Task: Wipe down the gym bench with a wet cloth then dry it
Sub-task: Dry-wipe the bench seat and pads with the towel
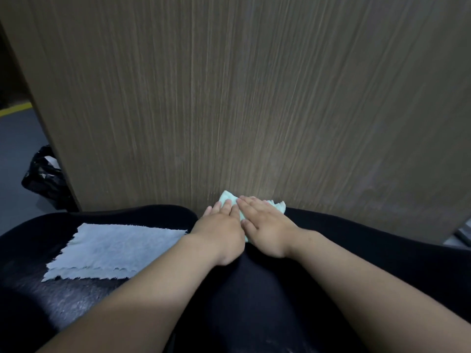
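On the floor point(17, 143) at the far left we see a black plastic bag point(43, 182) with something white showing at its mouth; we cannot tell what it is. Our left hand point(220, 225) and right hand point(267, 225) lie side by side, touching, fingers straight, both pressing flat on a mint cloth point(225, 197). It sits at the far edge of the black gym bench point(242, 289), against a wooden panel point(229, 98). A grey cloth point(114, 250) lies flat on the bench, left of our hands.
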`<act>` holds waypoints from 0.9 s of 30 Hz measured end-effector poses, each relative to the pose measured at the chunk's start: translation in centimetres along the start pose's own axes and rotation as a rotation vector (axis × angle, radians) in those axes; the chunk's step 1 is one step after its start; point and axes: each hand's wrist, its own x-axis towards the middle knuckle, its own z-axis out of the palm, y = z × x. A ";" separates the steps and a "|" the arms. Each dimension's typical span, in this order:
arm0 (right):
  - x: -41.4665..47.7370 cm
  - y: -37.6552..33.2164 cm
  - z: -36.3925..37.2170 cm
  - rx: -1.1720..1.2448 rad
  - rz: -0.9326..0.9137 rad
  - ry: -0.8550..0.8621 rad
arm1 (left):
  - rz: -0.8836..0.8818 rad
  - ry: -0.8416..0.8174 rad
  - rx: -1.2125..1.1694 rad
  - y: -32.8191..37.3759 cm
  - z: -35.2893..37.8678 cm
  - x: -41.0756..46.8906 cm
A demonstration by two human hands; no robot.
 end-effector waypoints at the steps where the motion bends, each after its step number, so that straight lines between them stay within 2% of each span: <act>1: 0.6 0.3 -0.3 0.015 0.011 0.013 | -0.007 -0.010 -0.009 0.0 -0.3 1.0; 11: 1.9 3.3 -1.3 0.010 0.113 -0.012 | -0.011 -0.046 -0.029 1.2 -1.3 4.9; 22: -3.9 9.4 -2.3 0.019 0.135 0.023 | 0.133 -0.007 -0.111 6.8 -0.4 5.9; 27: -5.8 11.8 -2.6 0.008 0.162 0.039 | 0.057 -0.042 -0.079 9.6 -0.3 5.6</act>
